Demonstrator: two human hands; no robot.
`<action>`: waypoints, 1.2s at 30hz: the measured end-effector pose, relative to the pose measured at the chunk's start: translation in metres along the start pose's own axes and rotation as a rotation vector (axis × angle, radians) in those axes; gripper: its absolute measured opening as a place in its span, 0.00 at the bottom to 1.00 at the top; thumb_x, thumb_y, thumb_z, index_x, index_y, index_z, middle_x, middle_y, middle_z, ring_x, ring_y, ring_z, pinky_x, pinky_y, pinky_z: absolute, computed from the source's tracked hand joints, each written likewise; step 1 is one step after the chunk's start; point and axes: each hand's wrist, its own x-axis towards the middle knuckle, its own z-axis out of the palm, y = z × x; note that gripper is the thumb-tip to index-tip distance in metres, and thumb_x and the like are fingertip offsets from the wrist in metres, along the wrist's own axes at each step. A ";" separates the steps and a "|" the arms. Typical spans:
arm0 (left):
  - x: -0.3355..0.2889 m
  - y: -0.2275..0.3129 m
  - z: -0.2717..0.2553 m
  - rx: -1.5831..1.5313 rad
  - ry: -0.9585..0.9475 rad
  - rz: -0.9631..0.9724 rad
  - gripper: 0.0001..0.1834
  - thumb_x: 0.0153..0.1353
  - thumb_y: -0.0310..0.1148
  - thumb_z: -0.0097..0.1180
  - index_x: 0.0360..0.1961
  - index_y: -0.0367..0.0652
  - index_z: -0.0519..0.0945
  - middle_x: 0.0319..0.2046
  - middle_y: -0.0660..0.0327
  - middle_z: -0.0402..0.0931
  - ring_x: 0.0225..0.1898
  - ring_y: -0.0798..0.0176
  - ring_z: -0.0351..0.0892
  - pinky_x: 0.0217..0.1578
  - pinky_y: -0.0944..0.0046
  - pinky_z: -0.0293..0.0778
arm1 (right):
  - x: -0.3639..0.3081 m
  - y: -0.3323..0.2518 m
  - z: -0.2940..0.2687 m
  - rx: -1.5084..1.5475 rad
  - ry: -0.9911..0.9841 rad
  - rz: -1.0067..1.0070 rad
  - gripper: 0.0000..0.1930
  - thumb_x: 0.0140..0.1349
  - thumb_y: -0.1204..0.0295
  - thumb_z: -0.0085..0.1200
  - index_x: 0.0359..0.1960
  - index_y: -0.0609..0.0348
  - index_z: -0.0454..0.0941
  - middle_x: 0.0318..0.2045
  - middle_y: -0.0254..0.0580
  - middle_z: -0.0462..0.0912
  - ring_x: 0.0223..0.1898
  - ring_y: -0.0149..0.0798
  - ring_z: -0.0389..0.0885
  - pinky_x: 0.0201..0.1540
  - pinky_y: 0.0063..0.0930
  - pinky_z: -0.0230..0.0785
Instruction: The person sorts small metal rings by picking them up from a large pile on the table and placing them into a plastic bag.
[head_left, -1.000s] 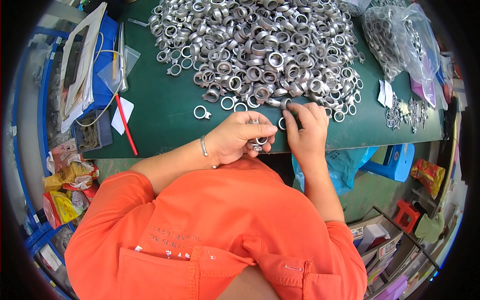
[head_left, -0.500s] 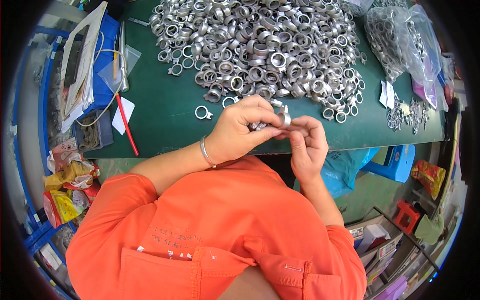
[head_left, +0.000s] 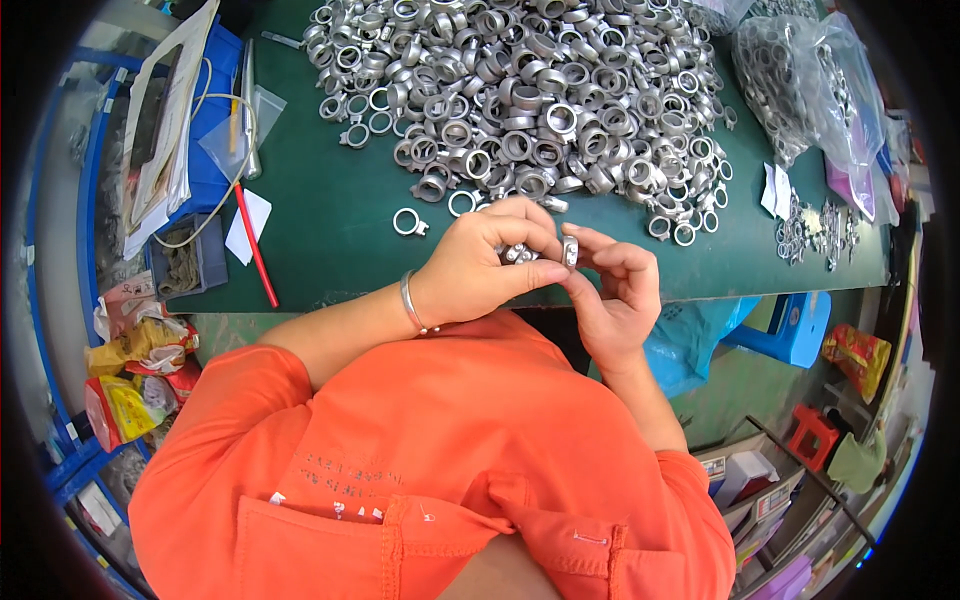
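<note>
left hand [head_left: 490, 250]: grip round palmed rings [head_left: 517, 254] | right hand [head_left: 618, 290]: grip on single ring [head_left: 570, 251], left fingertips touching | pile [head_left: 525, 95]: on desk [head_left: 320, 230]

Up at ten o'clock, papers [head_left: 172, 130] rested against a blue bin [head_left: 222, 75]; packets [head_left: 125, 410] slumped at eight; a blue stool [head_left: 800, 330] stood at three, a red stool [head_left: 822, 430] at four!

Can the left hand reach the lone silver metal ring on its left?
Probably yes: bare green tabletop separates the left hand from the silver metal ring, though this hand holds metal parts.
</note>
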 end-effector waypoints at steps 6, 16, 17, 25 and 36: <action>-0.001 -0.001 -0.008 -0.697 0.045 -0.361 0.05 0.55 0.24 0.53 0.34 0.38 0.76 0.36 0.51 0.75 0.30 0.65 0.76 0.21 0.73 0.70 | 0.018 -0.007 -0.029 -0.668 -0.097 -0.127 0.07 0.44 0.82 0.60 0.26 0.61 0.76 0.23 0.40 0.74 0.25 0.39 0.73 0.27 0.27 0.65; 0.003 0.001 -0.010 -0.837 0.062 -0.564 0.09 0.59 0.35 0.50 0.32 0.39 0.73 0.25 0.54 0.76 0.21 0.68 0.75 0.13 0.74 0.67 | 0.011 -0.004 -0.026 -0.574 -0.160 -0.029 0.08 0.43 0.79 0.62 0.25 0.61 0.76 0.22 0.39 0.74 0.23 0.41 0.72 0.26 0.29 0.65; 0.004 0.004 -0.010 -0.666 0.051 -0.637 0.08 0.58 0.34 0.53 0.30 0.39 0.73 0.23 0.56 0.76 0.17 0.69 0.73 0.12 0.74 0.66 | 0.011 -0.005 -0.026 -0.444 -0.142 -0.015 0.08 0.43 0.80 0.62 0.25 0.62 0.76 0.22 0.40 0.75 0.23 0.41 0.73 0.25 0.28 0.65; 0.002 0.014 -0.003 -0.283 -0.019 -0.537 0.05 0.53 0.27 0.59 0.29 0.36 0.79 0.25 0.61 0.75 0.16 0.74 0.69 0.15 0.76 0.63 | 0.012 -0.001 -0.015 -0.611 -0.212 -0.421 0.10 0.40 0.81 0.61 0.28 0.60 0.78 0.29 0.41 0.79 0.27 0.42 0.77 0.28 0.27 0.68; -0.004 -0.002 -0.007 0.213 0.004 0.081 0.08 0.45 0.20 0.61 0.30 0.41 0.82 0.28 0.63 0.75 0.29 0.70 0.72 0.29 0.71 0.68 | 0.000 0.004 -0.003 0.267 -0.112 0.204 0.16 0.52 0.85 0.56 0.37 0.63 0.61 0.42 0.56 0.76 0.42 0.37 0.77 0.45 0.29 0.72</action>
